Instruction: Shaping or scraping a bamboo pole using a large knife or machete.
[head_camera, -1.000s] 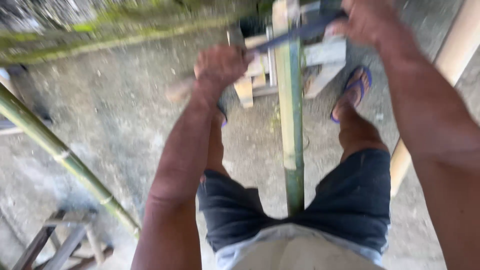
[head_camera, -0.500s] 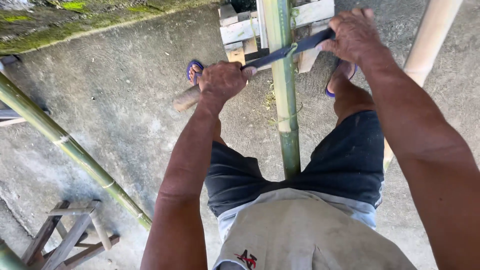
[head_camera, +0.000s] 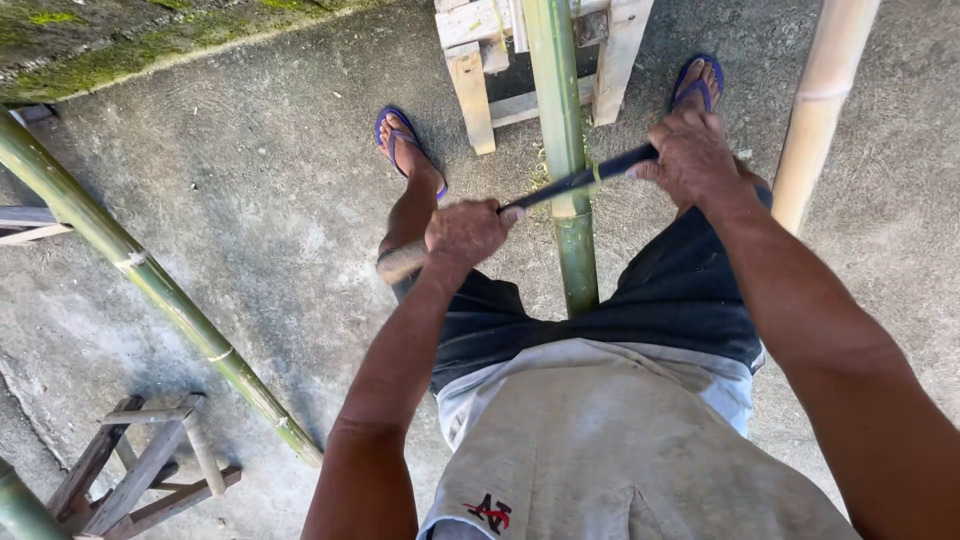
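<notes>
- Green bamboo pole (head_camera: 562, 150) runs between the legs, far end on pale wooden stand (head_camera: 470, 85), steadied for scraping.
- Left hand (head_camera: 466, 232) clamped on dark long blade (head_camera: 575, 182)'s wooden handle; right hand (head_camera: 690, 158) closed on its tip end, blade lying across the pole.

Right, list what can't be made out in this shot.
- Bamboo pole, head view: its near end is hidden behind the shorts.
- Blade: both ends are covered by the left hand and right hand.
- Wooden stand: cut off by the top edge.
</notes>
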